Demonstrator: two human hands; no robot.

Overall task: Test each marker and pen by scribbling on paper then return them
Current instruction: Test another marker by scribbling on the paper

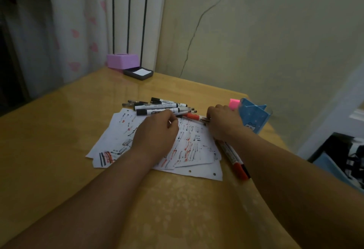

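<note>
Centre frame, I log: paper (197, 144) densely scribbled, testing seemingly well along, marker pile (159, 109) unreturned; right hand (222, 123) pinches red pen (194, 116); left hand (155, 132) curled, hold unclear.

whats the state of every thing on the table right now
paper sheets: flat, overlapping, scribbled red and black
black-capped markers: capped, piled
red pen: pinched by right grip
left grip: curled, hold unclear
red-capped marker: capped, lying flat
blue pen holder: no pens showing
</note>
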